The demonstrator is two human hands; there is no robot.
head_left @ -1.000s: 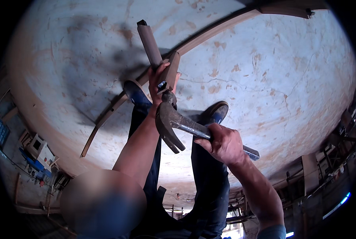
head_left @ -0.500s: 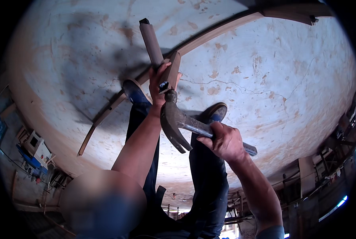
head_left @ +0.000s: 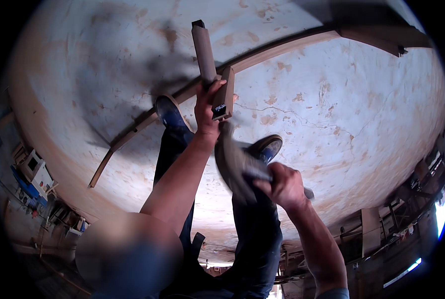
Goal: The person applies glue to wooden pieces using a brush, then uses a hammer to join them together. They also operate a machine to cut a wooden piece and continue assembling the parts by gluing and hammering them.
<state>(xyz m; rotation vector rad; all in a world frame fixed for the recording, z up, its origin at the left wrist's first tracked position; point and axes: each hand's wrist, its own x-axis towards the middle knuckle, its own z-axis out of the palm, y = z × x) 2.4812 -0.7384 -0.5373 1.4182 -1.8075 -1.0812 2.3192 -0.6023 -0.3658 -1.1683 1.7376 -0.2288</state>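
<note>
My left hand [head_left: 206, 107] is closed around a wooden joint, gripping a short squared wooden bar [head_left: 224, 94] whose dark end points toward me. Behind the fingers, a second wooden bar [head_left: 203, 52] with a dark tip rises away from the joint. Both lie against a long wooden rail [head_left: 282, 48] running across the floor. In my right hand [head_left: 285, 185] is the handle of a claw hammer [head_left: 230, 162], smeared by motion. Its striking end sits just below the short bar's near end; whether they touch, I cannot tell.
At the far right the rail meets a wider dark wooden piece [head_left: 387, 37]. My shoes [head_left: 170, 110] stand on the pale, stained and cracked floor [head_left: 322, 109], either side of my left hand. Clutter including a white box [head_left: 39, 172] lies at the left; timber pieces [head_left: 371, 229] stand at the right.
The hammer has blurred and dropped slightly, with my right hand a little lower. The wooden bars and my left hand appear shifted rightward as the whole view moved a little.
</note>
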